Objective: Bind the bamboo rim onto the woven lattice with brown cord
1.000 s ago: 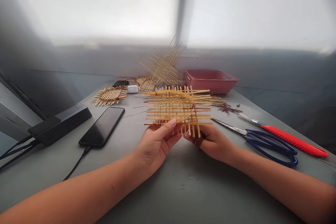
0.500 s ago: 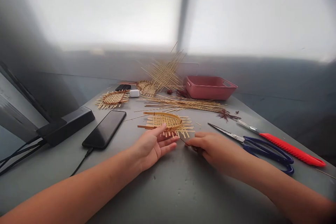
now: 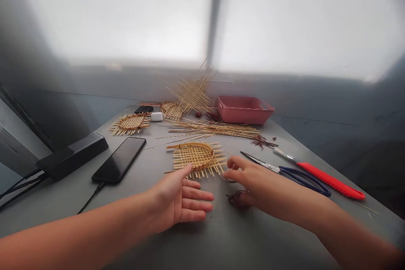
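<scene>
A square woven bamboo mat lies in front of me, its loose strip ends sticking out on several sides. A bent bamboo strip curves over it in a U shape, bound with dark cord at several spots. My left hand is open, fingers spread and palm facing right, its thumb tip at the mat's near edge. To the right of the mat, my right hand is curled, with a small bundle of dark brown cord in its lower fingers. Its thumb and forefinger come close together by the mat's corner.
Blue-handled scissors and a red-handled knife lie right. Bamboo strips, dark cord and a pink basket are behind. A phone and black power strip lie left, near another woven piece.
My left hand has drawn down and its fingers have spread apart. My right forefinger has lifted from the lower fingers, exposing more of the cord bundle. The whole view has shifted slightly.
</scene>
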Motion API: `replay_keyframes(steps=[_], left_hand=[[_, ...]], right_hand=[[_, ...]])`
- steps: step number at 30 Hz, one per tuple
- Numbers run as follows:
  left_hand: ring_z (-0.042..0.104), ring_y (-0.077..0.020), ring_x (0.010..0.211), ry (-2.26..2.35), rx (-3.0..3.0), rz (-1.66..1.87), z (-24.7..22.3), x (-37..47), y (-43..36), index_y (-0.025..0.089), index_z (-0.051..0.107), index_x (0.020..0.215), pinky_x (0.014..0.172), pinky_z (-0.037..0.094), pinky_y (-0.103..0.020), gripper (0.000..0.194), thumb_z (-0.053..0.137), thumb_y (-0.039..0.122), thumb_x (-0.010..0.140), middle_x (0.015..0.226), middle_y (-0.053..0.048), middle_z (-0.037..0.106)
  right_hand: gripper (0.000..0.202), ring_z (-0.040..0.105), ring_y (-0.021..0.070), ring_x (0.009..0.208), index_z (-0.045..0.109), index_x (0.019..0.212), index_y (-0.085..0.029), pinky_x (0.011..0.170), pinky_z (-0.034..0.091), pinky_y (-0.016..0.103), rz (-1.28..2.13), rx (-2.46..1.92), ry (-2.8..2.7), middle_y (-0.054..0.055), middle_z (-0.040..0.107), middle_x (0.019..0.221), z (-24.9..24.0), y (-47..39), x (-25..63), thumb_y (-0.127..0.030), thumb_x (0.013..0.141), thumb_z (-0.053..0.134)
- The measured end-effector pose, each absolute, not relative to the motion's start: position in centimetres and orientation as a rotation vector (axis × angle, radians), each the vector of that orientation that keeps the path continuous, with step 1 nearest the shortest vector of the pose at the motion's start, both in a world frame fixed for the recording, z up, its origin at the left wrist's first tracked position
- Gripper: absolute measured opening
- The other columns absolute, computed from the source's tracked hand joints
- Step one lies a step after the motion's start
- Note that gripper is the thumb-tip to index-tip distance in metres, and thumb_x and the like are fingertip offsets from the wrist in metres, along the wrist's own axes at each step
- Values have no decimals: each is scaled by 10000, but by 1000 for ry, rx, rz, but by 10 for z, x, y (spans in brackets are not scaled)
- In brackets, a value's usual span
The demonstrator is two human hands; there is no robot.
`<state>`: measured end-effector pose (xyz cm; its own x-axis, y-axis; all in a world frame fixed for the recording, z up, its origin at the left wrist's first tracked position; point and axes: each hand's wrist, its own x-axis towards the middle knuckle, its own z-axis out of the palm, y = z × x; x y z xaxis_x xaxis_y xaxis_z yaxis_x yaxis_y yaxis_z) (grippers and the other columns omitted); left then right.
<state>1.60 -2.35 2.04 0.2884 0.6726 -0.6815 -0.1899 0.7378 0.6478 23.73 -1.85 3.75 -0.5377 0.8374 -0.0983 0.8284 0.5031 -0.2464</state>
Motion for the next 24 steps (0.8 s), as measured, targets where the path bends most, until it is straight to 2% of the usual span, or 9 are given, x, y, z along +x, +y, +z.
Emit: replay_keyframes(steps=[2,6,9,11,14,17,21,22,24], left_hand=[[725,-206,631,1175,523,590,25,15,-32,119,560,1019,608,557,-301,496,612,577,836,934,-208,761],[708,-182,637,1170,893,499,36,-1,-23,159,590,990,628,551,-307,372,611,505,855,942,-136,763],[708,-173,747,1370,1836,625,43,-31,17,188,623,1031,729,562,-314,286,525,434,921,974,-77,752],[697,-210,919,1617,2319,631,48,-57,54,206,645,1063,876,540,-361,254,551,391,917,1045,-67,736],[624,-268,1124,1831,2430,607,54,-89,110,172,642,1130,994,487,-446,256,599,290,907,1197,-121,678],[622,-242,1091,1985,2470,489,54,-104,157,180,602,1234,919,536,-468,354,602,358,929,1269,-110,614],[625,-245,1083,2045,2484,315,42,-109,205,176,581,1268,898,549,-465,387,605,358,928,1282,-114,603],[626,-245,1082,2044,2479,275,39,-111,215,174,580,1269,896,549,-465,390,606,358,927,1280,-114,604],[627,-245,1081,2018,2470,204,35,-116,230,177,581,1267,892,551,-459,388,610,357,925,1275,-112,606]], right_hand=[[201,596,185,819,615,843,-204,668,403,273,280,-1618,-2713,66,598,1056,39,-21,239,-50,716,641],[241,536,162,664,540,755,-214,561,295,264,210,-1775,-2748,2,585,772,41,-25,247,25,738,517],[444,529,117,667,580,853,-224,574,302,236,255,-1638,-2756,-11,612,913,48,-24,243,136,629,450],[470,513,97,654,594,891,-213,579,313,224,225,-1543,-2728,1,614,978,54,-20,231,150,626,458],[226,520,112,690,582,810,-181,621,364,219,133,-1328,-2670,15,625,855,58,-3,203,9,857,469],[183,546,126,713,609,796,-170,649,395,237,47,-1301,-2673,15,641,777,56,31,172,-40,885,516],[121,635,171,868,665,938,-138,792,513,333,-26,-1329,-2681,67,685,964,50,97,135,-202,958,564],[189,650,182,924,652,1053,-142,826,545,380,-31,-1342,-2681,62,674,1052,49,114,126,-296,960,595],[291,653,206,1002,623,1184,-160,861,562,417,-25,-1376,-2664,86,650,1181,46,145,111,-345,960,601]])
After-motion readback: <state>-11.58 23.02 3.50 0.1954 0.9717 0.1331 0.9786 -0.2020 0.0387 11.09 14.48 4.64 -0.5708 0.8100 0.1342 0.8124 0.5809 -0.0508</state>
